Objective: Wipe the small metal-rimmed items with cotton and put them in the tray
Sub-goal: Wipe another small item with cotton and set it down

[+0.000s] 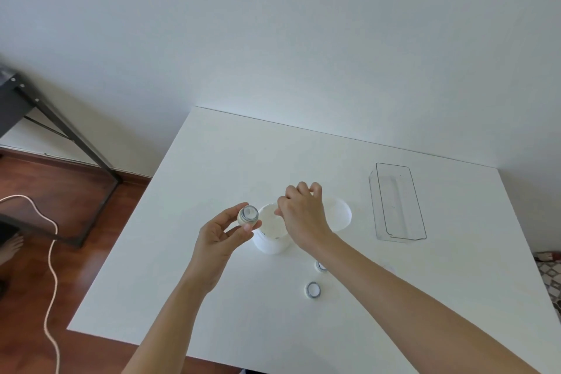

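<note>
Left hand (219, 234): raised above the desk, my thumb and fingers curled round a small round item with a metal rim (248, 215), its open face turned up toward me.
Right hand (303, 212): over the mouth of the white tub (270, 237), fingers bent downward and bunched together at the tub's opening — whether they have hold of any cotton, I cannot tell.
White tub: open, standing on the desk just beyond my left hand and touching nothing else that I can see; its inside looks white.
Tub lid (340, 214): a white round lid lying on the desk just behind my right hand, partly hidden by it.
Other small items: two more metal-rimmed rounds on the desk near my right forearm — one (313, 289) lying in plain view, the other (320, 266) half hidden under the arm.
Tray (397, 202): a clear plastic box, long and narrow, standing on the desk to the right of the tub and well apart from it; nothing shows inside.
Desk (212, 161): white, set against a pale wall.
Floor (60, 191): reddish wood on the left, with a pale cord (50, 252) trailing across it and a dark metal frame (76, 136) beyond.
</note>
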`<state>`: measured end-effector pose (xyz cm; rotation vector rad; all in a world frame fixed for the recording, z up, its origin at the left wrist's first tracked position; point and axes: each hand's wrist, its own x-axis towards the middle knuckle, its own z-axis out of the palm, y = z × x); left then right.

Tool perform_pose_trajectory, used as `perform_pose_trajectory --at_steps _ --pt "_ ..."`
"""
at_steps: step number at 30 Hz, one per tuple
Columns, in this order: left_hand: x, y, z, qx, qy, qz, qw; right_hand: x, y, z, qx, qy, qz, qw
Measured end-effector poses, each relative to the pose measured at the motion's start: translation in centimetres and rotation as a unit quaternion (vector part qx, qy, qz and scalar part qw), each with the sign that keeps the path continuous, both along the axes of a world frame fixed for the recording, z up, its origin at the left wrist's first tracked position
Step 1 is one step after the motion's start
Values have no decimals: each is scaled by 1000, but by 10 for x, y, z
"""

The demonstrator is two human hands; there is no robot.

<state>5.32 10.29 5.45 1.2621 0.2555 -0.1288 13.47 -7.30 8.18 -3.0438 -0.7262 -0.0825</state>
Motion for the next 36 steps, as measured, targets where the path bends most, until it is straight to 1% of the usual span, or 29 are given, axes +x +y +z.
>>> perform_pose_trajectory --at_steps 2,4,7,11,15,18,21,25,28,32,36 --pt "-1 2 -1 -1 0 3 1000 3 3 -7 -13 56 3 998" --pt "-2 4 -2 0 1 5 1000 4 4 -9 -8 95 -18 995" --pt "-2 6 -2 3 7 10 1000 6 -3 -7 39 135 -84 986" --pt "-1 5 -4 7 13 15 1000 10 -21 1 137 210 -189 949" --pt "1 2 -4 13 16 18 1000 11 -37 15 209 248 -271 906" --pt "4 -3 -4 25 15 16 999 12 -48 30 256 256 -306 881" --pt "7 -10 -1 28 14 12 999 11 -54 48 307 255 -316 861" --pt "12 -20 5 15 12 -5 1000 5 -52 69 359 230 -297 854" --pt "15 -26 11 6 5 -16 1000 -2 -44 76 371 184 -271 869" --pt "17 -30 20 -7 -2 -26 1000 -15 -34 75 361 52 -195 910" --pt "17 -30 23 -20 -5 -17 1000 -24 -32 66 310 -88 -108 941"
